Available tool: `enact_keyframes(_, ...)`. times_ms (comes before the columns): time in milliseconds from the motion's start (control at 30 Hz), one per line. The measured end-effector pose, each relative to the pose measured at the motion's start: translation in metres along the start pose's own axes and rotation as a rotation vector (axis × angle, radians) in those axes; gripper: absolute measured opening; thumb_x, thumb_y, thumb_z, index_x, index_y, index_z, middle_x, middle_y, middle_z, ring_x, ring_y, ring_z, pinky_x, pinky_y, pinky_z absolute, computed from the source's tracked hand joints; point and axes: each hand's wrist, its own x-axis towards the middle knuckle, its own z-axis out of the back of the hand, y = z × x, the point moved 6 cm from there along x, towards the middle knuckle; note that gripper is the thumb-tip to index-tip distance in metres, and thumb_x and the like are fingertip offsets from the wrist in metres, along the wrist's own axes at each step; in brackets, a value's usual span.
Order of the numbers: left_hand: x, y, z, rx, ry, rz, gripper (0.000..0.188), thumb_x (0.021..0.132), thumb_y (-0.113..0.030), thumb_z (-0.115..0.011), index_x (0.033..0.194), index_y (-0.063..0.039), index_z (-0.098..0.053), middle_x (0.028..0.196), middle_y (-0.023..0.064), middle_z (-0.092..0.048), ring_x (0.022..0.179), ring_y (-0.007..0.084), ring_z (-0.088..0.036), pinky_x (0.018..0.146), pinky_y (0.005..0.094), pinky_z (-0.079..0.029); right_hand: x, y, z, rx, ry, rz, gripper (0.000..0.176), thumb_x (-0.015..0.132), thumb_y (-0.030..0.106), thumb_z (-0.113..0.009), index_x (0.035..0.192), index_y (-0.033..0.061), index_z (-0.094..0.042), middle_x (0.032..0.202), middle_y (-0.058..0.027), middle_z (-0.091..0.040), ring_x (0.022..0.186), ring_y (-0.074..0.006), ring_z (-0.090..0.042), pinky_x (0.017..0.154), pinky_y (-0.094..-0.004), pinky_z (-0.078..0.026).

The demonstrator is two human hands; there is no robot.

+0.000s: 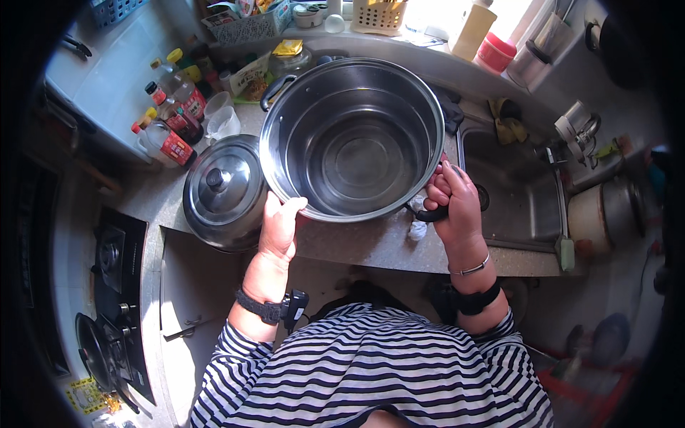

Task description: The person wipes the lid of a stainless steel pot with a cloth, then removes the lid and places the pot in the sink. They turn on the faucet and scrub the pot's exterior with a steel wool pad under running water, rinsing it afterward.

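Note:
A large stainless steel pot [364, 155] is held up over the counter, its open mouth tilted towards me. The inside looks bare down to the ringed base. My left hand [279, 224] grips the near-left rim, thumb on top and the fingers hidden beneath. With my right hand [455, 200] I hold the black side handle [432, 215] on the near right. The other black handle [275, 91] stands free at the far left. Beside my left hand, a second steel pot with a knobbed metal lid [225, 184] sits on the counter, partly behind the held pot.
A steel sink [514, 192] with a tap [554, 155] lies to the right. Several sauce bottles [171, 112] and plastic cups [222, 120] stand at the left. Crumpled white paper [417, 231] rests on the counter [348, 243]. A gas hob [126, 289] with a black pan [93, 348] is at the far left.

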Motion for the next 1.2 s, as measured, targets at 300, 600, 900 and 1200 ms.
enact_keyframes(300, -0.041, -0.005, -0.032, -0.255, 0.085, 0.057, 0.046, 0.085, 0.003, -0.055, 0.13, -0.002, -0.05, 0.117, 0.0076, -0.059, 0.103, 0.0168, -0.06, 0.091, 0.0313, -0.051, -0.066, 0.055, -0.013, -0.16, -0.044, 0.188, 0.014, 0.103, 0.016, -0.051, 0.101, 0.0022, -0.055, 0.064, 0.0056, -0.039, 0.05, -0.0035, -0.038, 0.047, -0.0225, -0.036)
enact_keyframes(600, -0.049, 0.025, -0.128, -0.297, 0.306, 0.202, 0.045, 0.089, -0.002, -0.054, 0.133, -0.003, -0.044, 0.117, 0.0092, -0.06, 0.103, 0.0182, -0.062, 0.089, 0.0329, -0.055, -0.117, 0.127, 0.033, -0.124, -0.108, 0.39, 0.019, 0.104, 0.02, -0.05, 0.101, 0.003, -0.057, 0.065, 0.0062, -0.038, 0.053, -0.0037, -0.038, 0.049, -0.0217, -0.036)
enact_keyframes(900, -0.045, 0.114, -0.239, -0.349, 0.404, 0.369, 0.041, 0.091, 0.0, -0.052, 0.131, -0.004, -0.045, 0.117, 0.0095, -0.062, 0.102, 0.019, -0.064, 0.09, 0.0373, -0.056, -0.114, 0.196, 0.119, -0.266, -0.183, 0.401, 0.021, 0.102, 0.022, -0.056, 0.086, 0.0096, -0.047, 0.068, 0.0037, -0.041, 0.056, -0.0062, -0.043, 0.053, -0.0245, -0.04)
enact_keyframes(1200, -0.042, 0.188, -0.292, -0.399, 0.339, 0.492, 0.044, 0.088, 0.003, -0.05, 0.131, -0.002, -0.048, 0.123, 0.0126, -0.063, 0.111, 0.0257, -0.063, 0.097, 0.0419, -0.051, -0.087, 0.221, 0.182, -0.313, -0.042, 0.295, 0.016, 0.101, 0.017, -0.059, 0.1, 0.0026, -0.052, 0.076, -0.0015, -0.053, 0.066, -0.0099, -0.055, 0.061, -0.0281, -0.053)
